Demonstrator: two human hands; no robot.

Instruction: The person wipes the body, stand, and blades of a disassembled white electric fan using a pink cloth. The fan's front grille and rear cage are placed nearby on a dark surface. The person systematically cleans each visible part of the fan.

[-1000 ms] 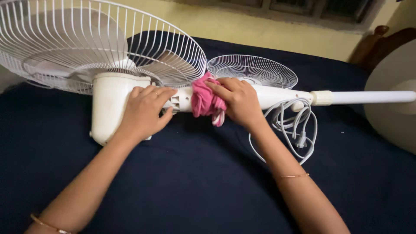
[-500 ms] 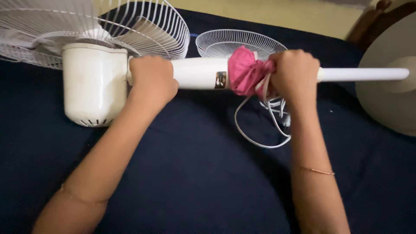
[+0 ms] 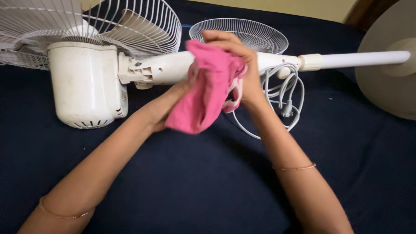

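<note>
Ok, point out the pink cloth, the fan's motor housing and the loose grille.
pink cloth point(image 3: 203, 93), head view, hanging middle fold.
motor housing point(image 3: 84, 82), head view, rear casing.
loose grille point(image 3: 253, 37), head view, wire spokes.

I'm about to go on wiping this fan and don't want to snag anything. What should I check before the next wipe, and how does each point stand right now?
1. Pink cloth gripped: ok, the right hand holds its top, above the fan's neck.
2. Left hand placed: cannot tell, the cloth hides most of it.
3. Fan steady: ok, the motor housing lies flat on the dark blue cover.
4. Power cord clear of the cloth: not ok, its loops lie right beside the right wrist.
5. Plug out of any socket: ok, it lies loose on the cover.
6. Loose grille out of the way: ok, it lies behind the pole.
</note>
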